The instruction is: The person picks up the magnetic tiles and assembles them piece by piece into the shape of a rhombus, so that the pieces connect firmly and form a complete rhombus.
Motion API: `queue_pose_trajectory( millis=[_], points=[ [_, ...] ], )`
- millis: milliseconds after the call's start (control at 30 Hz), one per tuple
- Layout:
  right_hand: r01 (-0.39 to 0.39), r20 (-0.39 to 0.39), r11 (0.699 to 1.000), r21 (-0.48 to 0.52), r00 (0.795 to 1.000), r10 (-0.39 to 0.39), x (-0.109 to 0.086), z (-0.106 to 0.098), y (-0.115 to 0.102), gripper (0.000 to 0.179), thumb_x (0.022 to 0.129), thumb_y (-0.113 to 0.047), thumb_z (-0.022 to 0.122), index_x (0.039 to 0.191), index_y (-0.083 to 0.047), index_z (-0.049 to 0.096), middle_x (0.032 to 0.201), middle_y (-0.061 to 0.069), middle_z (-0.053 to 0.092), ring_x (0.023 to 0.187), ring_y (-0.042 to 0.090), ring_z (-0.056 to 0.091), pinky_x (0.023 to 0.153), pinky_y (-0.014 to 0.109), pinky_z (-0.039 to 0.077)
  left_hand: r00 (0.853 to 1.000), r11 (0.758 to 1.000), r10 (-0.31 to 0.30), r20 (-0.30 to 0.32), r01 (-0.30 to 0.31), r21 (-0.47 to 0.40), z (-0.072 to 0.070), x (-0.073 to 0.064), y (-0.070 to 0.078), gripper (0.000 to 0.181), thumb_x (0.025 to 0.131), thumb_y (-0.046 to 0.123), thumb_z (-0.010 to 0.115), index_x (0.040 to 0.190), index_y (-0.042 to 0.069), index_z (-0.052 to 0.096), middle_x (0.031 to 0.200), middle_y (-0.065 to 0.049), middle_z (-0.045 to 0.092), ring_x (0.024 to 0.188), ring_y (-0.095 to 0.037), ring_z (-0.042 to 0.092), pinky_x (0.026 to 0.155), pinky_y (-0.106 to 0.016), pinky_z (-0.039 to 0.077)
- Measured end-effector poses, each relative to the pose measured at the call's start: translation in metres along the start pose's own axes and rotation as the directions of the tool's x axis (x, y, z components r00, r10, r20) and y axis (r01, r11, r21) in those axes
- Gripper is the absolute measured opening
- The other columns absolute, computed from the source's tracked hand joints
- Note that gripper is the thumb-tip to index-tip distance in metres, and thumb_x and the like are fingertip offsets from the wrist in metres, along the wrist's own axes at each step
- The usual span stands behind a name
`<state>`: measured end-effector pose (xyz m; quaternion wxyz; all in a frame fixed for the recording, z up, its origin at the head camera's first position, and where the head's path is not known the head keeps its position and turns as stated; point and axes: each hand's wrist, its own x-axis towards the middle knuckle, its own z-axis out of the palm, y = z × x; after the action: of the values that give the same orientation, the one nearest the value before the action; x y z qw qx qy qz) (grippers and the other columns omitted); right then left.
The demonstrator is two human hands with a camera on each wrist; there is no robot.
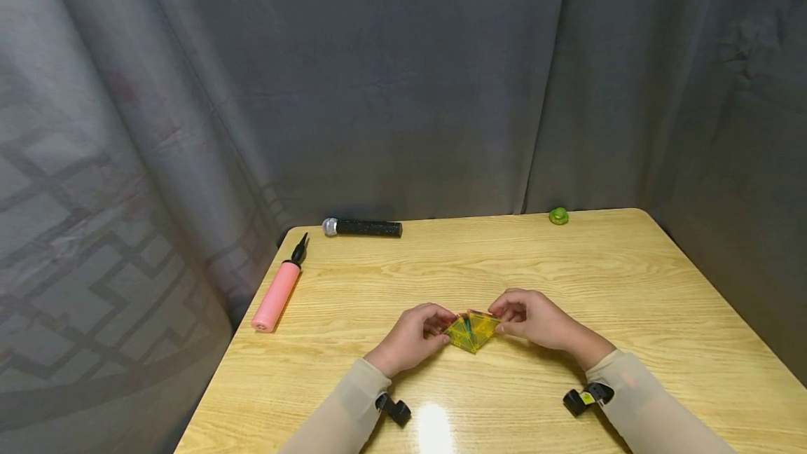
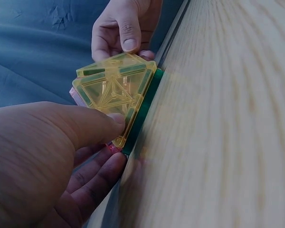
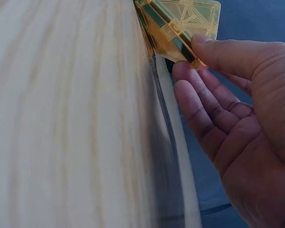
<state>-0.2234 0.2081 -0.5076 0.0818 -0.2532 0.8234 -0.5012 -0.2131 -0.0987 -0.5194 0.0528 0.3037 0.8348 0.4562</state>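
Small see-through triangular magnetic tiles meet at their edges between the two hands, low over the table. My left hand (image 1: 411, 338) pinches a yellow tile (image 1: 459, 335) on the left, thumb on its face and fingers beneath. On the other side, my right hand (image 1: 534, 319) pinches a second yellow tile (image 1: 484, 328) at its outer corner between thumb and fingertips. In the left wrist view, a green edge (image 2: 145, 116) and a bit of pink show behind the front yellow tile (image 2: 111, 90). How the tiles join underneath is hidden.
A pink hand pump (image 1: 277, 298) with a black nozzle lies at the table's left edge. At the back are a black microphone (image 1: 367, 228) with a silver head and a small green toy (image 1: 558, 216). Grey curtains (image 1: 403, 90) surround the wooden table (image 1: 630, 279).
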Motion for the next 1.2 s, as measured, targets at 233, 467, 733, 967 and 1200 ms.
queue_pose_trajectory(
  millis=[233,467,733,967,1200],
  points=[
    [0.010,-0.009,1.000,0.007,1.000,-0.010,0.000,0.001,0.000,0.024,0.088,-0.007,0.085,0.109,-0.012,0.074,0.102,0.004,0.071,0.088,0.019,0.068,0.078,0.029,0.060,1.000,1.000,-0.001,-0.001,0.001,-0.002,0.000,0.000,-0.001,0.037,0.093,0.000,0.078,0.127,0.012,0.069,0.119,0.002,0.068,0.097,-0.003,0.066,0.086,-0.020,0.058],
    [0.036,-0.005,0.998,0.045,0.999,-0.036,0.001,0.002,0.001,0.024,0.089,-0.007,0.084,0.111,-0.011,0.074,0.102,0.007,0.070,0.087,0.020,0.068,0.076,0.029,0.060,1.000,1.000,-0.004,-0.008,0.004,-0.020,0.001,0.000,-0.001,0.037,0.093,-0.002,0.078,0.126,0.012,0.069,0.117,0.003,0.069,0.096,-0.005,0.067,0.085,-0.021,0.058],
    [0.018,-0.038,0.998,0.053,0.999,-0.016,0.000,0.001,0.000,0.022,0.089,-0.006,0.083,0.109,-0.010,0.075,0.101,0.007,0.071,0.087,0.022,0.068,0.072,0.029,0.059,0.999,0.999,-0.034,-0.015,0.034,-0.024,0.001,0.005,-0.002,0.034,0.092,-0.001,0.079,0.122,0.013,0.071,0.115,0.002,0.069,0.097,-0.006,0.068,0.086,-0.021,0.058],
    [0.002,-0.102,1.000,0.007,0.995,-0.001,0.001,0.000,0.001,0.021,0.089,-0.006,0.083,0.107,-0.011,0.075,0.101,0.006,0.071,0.087,0.021,0.067,0.071,0.028,0.058,1.000,0.999,-0.027,-0.009,0.027,0.019,0.001,0.016,-0.003,0.033,0.093,0.003,0.079,0.122,0.014,0.071,0.116,0.004,0.069,0.098,-0.005,0.068,0.087,-0.020,0.057],
    [-0.027,-0.158,1.000,-0.013,0.987,0.025,0.002,-0.002,0.005,0.020,0.091,-0.005,0.082,0.109,-0.011,0.076,0.100,0.005,0.071,0.088,0.021,0.068,0.073,0.029,0.058,0.999,0.999,-0.039,-0.015,0.039,0.013,0.002,0.025,-0.002,0.031,0.094,0.002,0.078,0.122,0.015,0.072,0.115,0.005,0.069,0.097,-0.004,0.068,0.086,-0.020,0.057]
  ],
)
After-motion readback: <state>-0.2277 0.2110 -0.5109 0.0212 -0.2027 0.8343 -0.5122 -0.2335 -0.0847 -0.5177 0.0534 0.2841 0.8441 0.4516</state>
